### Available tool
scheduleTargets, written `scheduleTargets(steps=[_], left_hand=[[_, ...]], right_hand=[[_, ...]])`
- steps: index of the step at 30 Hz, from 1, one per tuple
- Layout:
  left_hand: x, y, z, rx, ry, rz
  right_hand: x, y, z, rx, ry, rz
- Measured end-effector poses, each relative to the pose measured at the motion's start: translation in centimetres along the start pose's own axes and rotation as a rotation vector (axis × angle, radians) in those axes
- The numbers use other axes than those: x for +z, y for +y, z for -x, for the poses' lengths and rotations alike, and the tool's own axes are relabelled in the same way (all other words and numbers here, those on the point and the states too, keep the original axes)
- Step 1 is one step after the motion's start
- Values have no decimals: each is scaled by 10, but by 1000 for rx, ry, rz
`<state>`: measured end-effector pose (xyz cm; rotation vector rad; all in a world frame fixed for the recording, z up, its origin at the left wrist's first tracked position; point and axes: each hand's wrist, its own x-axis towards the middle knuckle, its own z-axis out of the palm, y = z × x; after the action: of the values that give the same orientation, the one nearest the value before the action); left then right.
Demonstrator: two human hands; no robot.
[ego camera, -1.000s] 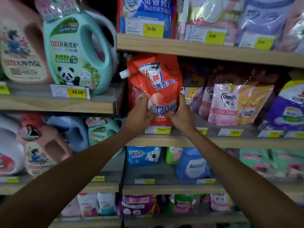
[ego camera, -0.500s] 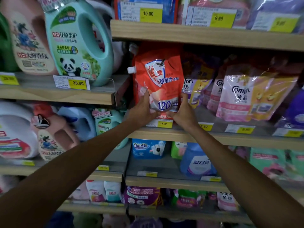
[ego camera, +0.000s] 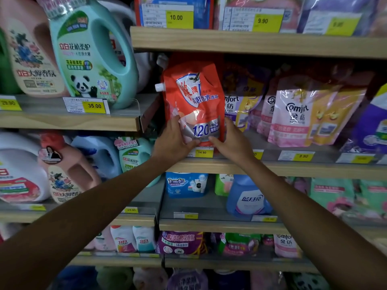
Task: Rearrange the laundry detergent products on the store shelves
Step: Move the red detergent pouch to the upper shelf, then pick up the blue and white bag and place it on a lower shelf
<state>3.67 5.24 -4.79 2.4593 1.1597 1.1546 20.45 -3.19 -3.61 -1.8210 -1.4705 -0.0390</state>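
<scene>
Risk of flopping forward: red pouch [ego camera: 194, 95] gripped only near its base, left hand [ego camera: 171, 141] and right hand [ego camera: 232, 141] either side.

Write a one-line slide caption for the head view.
Left hand and right hand hold a red detergent pouch beside Comfort packs.

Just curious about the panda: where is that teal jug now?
The teal panda jug stands upper left in the head view, behind the 35.00 price tag, right of a pink jug and left of the red pouch.
</scene>
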Motion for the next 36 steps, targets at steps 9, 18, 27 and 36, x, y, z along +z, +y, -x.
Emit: scheduleTargets(steps=[9,18,27,36], left_hand=[[-14,38,28,164,14,-497],[-15,68,47,129,-149,-628],[-27,123,101,200,-229,-609],[-42,178,185,250,-300,-522]], right_hand=[[-19,-1,17,-191,26,388],[-41,14,49,-206,-58,516],[-91,4,120,-130,-67,584],[-132,-9,221,-127,-153,609]])
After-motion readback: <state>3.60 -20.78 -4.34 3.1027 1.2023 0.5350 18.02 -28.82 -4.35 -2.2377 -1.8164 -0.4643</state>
